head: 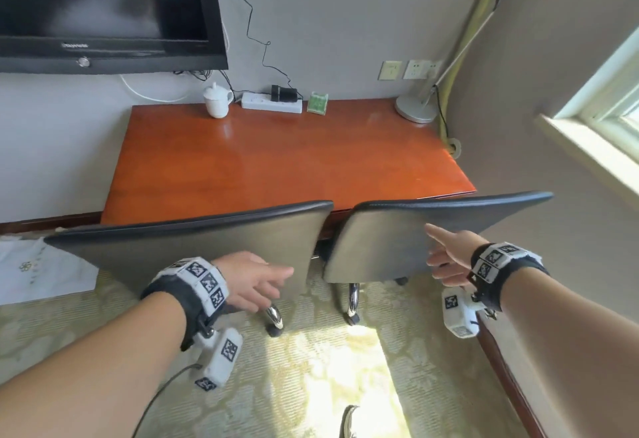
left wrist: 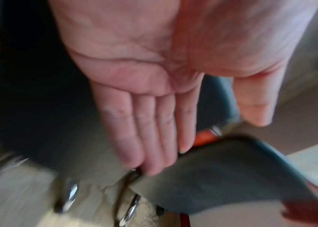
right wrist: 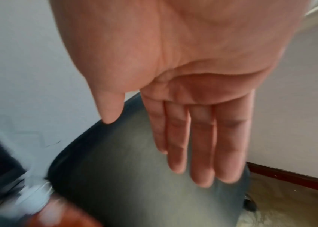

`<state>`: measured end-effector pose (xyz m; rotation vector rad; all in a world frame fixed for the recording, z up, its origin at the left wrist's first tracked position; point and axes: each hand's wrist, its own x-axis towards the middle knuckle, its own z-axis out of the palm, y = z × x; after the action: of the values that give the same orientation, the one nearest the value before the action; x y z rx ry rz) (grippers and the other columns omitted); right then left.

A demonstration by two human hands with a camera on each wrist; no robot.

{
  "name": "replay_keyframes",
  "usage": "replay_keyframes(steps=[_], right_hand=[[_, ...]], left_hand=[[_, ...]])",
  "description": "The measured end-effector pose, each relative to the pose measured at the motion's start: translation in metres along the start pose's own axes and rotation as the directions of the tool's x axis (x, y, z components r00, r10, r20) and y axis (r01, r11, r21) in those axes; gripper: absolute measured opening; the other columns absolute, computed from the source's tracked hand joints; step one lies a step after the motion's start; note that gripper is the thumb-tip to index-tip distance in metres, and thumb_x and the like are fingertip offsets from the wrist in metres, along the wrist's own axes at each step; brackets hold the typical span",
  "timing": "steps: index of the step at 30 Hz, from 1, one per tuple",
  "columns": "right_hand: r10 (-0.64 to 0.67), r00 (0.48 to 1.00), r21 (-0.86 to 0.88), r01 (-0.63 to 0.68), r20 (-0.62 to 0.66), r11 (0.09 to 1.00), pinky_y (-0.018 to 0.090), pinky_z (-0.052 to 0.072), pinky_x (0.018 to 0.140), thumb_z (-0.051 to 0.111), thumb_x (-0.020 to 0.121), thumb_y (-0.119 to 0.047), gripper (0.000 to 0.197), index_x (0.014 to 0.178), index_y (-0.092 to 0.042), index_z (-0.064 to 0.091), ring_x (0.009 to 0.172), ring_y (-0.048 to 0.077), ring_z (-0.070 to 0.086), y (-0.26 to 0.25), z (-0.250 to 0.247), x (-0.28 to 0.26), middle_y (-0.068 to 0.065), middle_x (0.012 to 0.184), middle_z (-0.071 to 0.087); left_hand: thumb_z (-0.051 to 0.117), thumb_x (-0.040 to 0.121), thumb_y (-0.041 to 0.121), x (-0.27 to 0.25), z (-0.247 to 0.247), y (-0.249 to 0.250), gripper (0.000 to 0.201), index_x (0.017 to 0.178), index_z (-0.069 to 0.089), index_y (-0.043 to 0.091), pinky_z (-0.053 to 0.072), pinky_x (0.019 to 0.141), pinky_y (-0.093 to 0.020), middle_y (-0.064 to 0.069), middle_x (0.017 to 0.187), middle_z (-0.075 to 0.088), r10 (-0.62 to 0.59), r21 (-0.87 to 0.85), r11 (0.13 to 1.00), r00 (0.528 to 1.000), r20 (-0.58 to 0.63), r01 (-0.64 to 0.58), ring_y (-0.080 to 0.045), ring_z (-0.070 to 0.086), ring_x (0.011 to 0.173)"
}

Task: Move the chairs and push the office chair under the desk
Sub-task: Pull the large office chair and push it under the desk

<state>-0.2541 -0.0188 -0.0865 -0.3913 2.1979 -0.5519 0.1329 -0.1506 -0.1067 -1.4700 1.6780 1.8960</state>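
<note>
Item: two office chairs, side by side at the near edge of the bench [head: 276, 154]. Left chair [head: 193, 247] and right chair [head: 397, 240] have dark padded backrests and chrome legs on castors. Left hand [head: 254, 280] and right hand [head: 446, 261] are spread flat, gripping nothing. Likely light and free-rolling, backs slightly yielding; take each by the backrest's top edge.

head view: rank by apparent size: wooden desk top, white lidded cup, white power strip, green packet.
1. Glossy reddish-brown wooden desk top, by far the largest.
2. White power strip.
3. White lidded ceramic cup, close to the strip, so this order is unsure.
4. Small green packet, the smallest.
</note>
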Motion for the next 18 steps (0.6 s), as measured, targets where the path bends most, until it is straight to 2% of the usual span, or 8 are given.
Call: replay_keyframes(steps=[2, 4, 6, 8, 11, 13, 15, 18], right_hand=[[0.070, 0.997, 0.053, -0.069, -0.023, 0.996, 0.045, 0.060, 0.073, 0.050, 0.091, -0.083, 0.087, 0.131, -0.007, 0.061, 0.092, 0.032, 0.080, 0.010, -0.035, 0.011, 0.009, 0.115, 0.077], [0.098, 0.990, 0.170, -0.080, -0.104, 0.982, 0.040, 0.052, 0.064, 0.047, 0.090, -0.085, 0.092, 0.146, -0.013, 0.049, 0.095, 0.036, 0.078, 0.014, -0.069, 0.023, 0.012, 0.126, 0.071], [0.122, 0.981, 0.277, -0.077, -0.148, 0.958, 0.039, 0.051, 0.063, 0.049, 0.089, -0.085, 0.091, 0.149, -0.017, 0.046, 0.096, 0.038, 0.076, 0.015, -0.097, 0.040, 0.014, 0.134, 0.066], [0.121, 0.983, 0.327, -0.070, -0.140, 0.942, 0.040, 0.052, 0.061, 0.052, 0.088, -0.084, 0.090, 0.149, -0.019, 0.046, 0.096, 0.039, 0.076, 0.012, -0.119, 0.058, 0.014, 0.139, 0.061], [0.110, 0.985, 0.344, -0.058, -0.132, 0.937, 0.044, 0.056, 0.059, 0.058, 0.088, -0.078, 0.085, 0.148, -0.019, 0.047, 0.094, 0.043, 0.076, 0.003, -0.137, 0.090, 0.014, 0.132, 0.056], [0.101, 0.988, 0.350, -0.055, -0.113, 0.935, 0.054, 0.064, 0.072, 0.064, 0.088, -0.074, 0.078, 0.139, -0.017, 0.051, 0.094, 0.045, 0.076, -0.004, -0.138, 0.107, 0.012, 0.116, 0.057], [0.099, 0.992, 0.378, -0.064, -0.073, 0.924, 0.057, 0.065, 0.082, 0.072, 0.091, -0.061, 0.064, 0.126, -0.012, 0.052, 0.089, 0.043, 0.076, -0.011, -0.132, 0.123, 0.012, 0.104, 0.058], [0.044, 0.998, 0.438, -0.023, -0.039, 0.899, 0.036, 0.065, 0.056, 0.071, 0.099, -0.034, 0.033, 0.114, -0.009, 0.057, 0.076, 0.026, 0.076, -0.015, -0.121, 0.139, 0.014, 0.110, 0.068]], left_hand=[[0.075, 0.091, 0.051, 0.019, 0.035, 0.047, 0.036, 0.111, 0.075, 0.021, 0.062, 0.092, -0.039, 0.004, 0.101, 0.080, 0.252, 0.224, 0.948, 0.962, -0.104, -0.225, -0.011, 0.077, 0.090], [0.073, 0.090, 0.051, 0.036, 0.069, 0.099, 0.021, 0.099, 0.073, 0.032, 0.060, 0.088, -0.037, 0.014, 0.096, 0.075, 0.468, 0.450, 0.827, 0.856, -0.218, -0.338, -0.006, 0.072, 0.089], [0.071, 0.089, 0.053, 0.055, 0.101, 0.148, 0.029, 0.108, 0.065, 0.032, 0.053, 0.094, -0.037, 0.014, 0.113, 0.063, 0.612, 0.617, 0.704, 0.741, -0.277, -0.351, -0.011, 0.063, 0.104], [0.070, 0.089, 0.053, 0.079, 0.127, 0.190, 0.050, 0.131, 0.056, 0.029, 0.044, 0.107, -0.039, 0.006, 0.138, 0.051, 0.690, 0.747, 0.587, 0.676, -0.259, -0.312, -0.019, 0.051, 0.125], [0.067, 0.089, 0.061, 0.119, 0.148, 0.225, 0.076, 0.152, 0.042, 0.025, 0.037, 0.116, -0.041, -0.001, 0.160, 0.041, 0.598, 0.854, 0.499, 0.773, -0.214, -0.150, -0.026, 0.043, 0.143], [0.061, 0.089, 0.069, 0.138, 0.151, 0.229, 0.065, 0.138, 0.056, 0.026, 0.051, 0.097, -0.039, -0.004, 0.138, 0.063, 0.478, 0.866, 0.498, 0.846, -0.235, -0.040, -0.030, 0.062, 0.122], [0.054, 0.093, 0.070, 0.147, 0.151, 0.224, 0.050, 0.115, 0.065, 0.027, 0.051, 0.072, -0.034, -0.003, 0.105, 0.071, 0.484, 0.887, 0.462, 0.836, -0.259, 0.007, -0.029, 0.067, 0.091], [0.047, 0.099, 0.066, 0.144, 0.152, 0.218, 0.048, 0.112, 0.065, 0.024, 0.042, 0.066, -0.033, -0.005, 0.102, 0.070, 0.529, 0.913, 0.407, 0.804, -0.272, 0.041, -0.031, 0.065, 0.089]])
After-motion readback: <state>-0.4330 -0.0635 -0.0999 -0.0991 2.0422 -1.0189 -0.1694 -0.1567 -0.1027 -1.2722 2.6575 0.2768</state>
